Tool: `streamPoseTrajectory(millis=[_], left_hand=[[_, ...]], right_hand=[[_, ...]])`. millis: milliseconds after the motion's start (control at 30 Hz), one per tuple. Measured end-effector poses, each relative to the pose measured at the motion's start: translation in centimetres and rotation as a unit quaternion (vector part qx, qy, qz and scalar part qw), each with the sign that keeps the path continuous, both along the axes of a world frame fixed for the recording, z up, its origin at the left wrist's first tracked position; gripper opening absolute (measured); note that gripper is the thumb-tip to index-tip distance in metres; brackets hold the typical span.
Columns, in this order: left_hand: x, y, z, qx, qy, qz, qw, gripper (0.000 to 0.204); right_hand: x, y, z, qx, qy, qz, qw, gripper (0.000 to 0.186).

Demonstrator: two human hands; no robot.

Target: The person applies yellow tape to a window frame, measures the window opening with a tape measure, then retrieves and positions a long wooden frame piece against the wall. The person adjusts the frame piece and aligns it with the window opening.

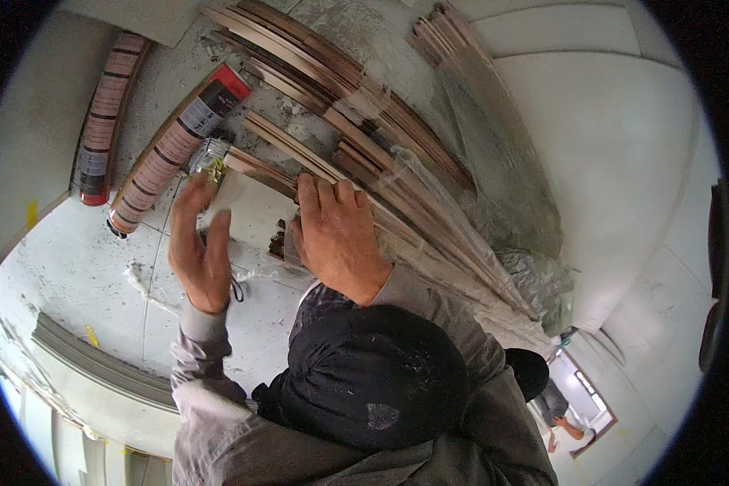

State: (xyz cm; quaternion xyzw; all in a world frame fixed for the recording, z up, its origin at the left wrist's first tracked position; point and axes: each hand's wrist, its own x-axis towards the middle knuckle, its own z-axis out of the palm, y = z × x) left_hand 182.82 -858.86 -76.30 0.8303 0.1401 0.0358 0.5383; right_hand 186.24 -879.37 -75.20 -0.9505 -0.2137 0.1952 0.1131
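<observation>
My left hand (pixel 201 247) is raised over the floor, its thumb and fingers apart and nothing between them. Just beyond its fingertips lies a small clear, shiny packet (pixel 212 159) with yellow-green bits. My right hand (pixel 336 235) bends its fingers over a long brown wooden strip (pixel 261 172), near the stack's left edge, with its thumb on the near side. The strip runs from upper left to lower right under the hand. Beside the thumb a short dark brown piece (pixel 277 243) shows; its far part is hidden by the hand.
Two long pink-and-black printed tubes (pixel 166 154) with red ends lie at the left. Bundles of wooden strips (pixel 316 57), partly wrapped in clear plastic film (pixel 494 154), spread across the dusty floor. Grey grooved strips (pixel 97 356) lie lower left. Another person (pixel 563 417) is at the lower right.
</observation>
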Motion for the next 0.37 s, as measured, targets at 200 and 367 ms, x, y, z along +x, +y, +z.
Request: streamPoseTrajectory(millis=[200,367], left_hand=[[8.4,0.6,-2.3,0.112,0.019,-0.174,0.978,0.049],[13.0,1.5,-5.1,0.254,0.100,-0.329,0.904,0.068]], right_hand=[[-1.7,-0.6,0.1,0.028,-0.015,-0.045,0.998,0.079],[-3.9,-0.3,-0.8,0.042,-0.053,-0.078,0.995,0.066]])
